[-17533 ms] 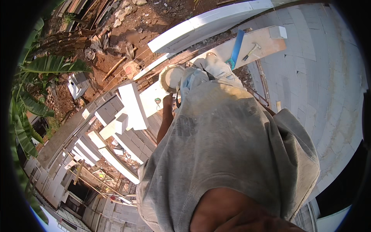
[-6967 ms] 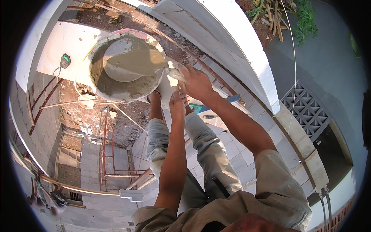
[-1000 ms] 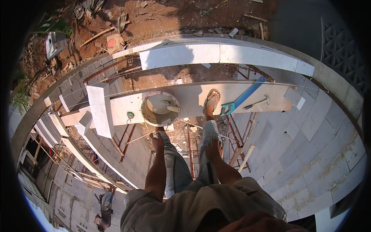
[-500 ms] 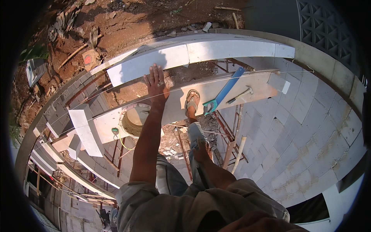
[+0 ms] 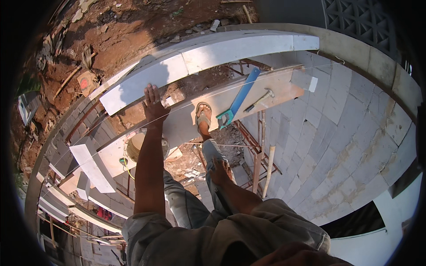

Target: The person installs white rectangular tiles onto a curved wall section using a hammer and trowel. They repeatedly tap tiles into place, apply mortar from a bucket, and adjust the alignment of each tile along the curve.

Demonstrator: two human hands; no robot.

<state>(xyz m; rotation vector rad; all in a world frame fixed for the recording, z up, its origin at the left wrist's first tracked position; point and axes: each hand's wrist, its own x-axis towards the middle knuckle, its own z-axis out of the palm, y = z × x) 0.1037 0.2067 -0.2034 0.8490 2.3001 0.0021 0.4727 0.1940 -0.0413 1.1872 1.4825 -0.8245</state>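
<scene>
My left hand (image 5: 155,105) reaches forward with its fingers stretched out, the tips at the near edge of a row of white blocks (image 5: 213,55); whether they press on it I cannot tell. My right hand (image 5: 219,172) lies on the knee of my right trouser leg, its fingers partly visible and holding nothing. Below the row runs a wooden plank (image 5: 179,126), where my sandalled foot (image 5: 203,115) stands. Beside the foot lie a handsaw (image 5: 244,94) with a blue blade and teal handle, and a hammer (image 5: 260,100). My left forearm partly hides a round bucket (image 5: 134,144).
A thin string (image 5: 186,107) stretches over the plank. A tape measure (image 5: 123,161) sits by the bucket. Loose white blocks (image 5: 91,166) stand to the left. Scaffold poles (image 5: 269,170) and rubble lie below the plank, a block wall (image 5: 319,146) to the right, red soil beyond.
The view has shifted, so the scene sits further left in the picture. My left forearm now covers more of the bucket. Both hands keep nearly the same places.
</scene>
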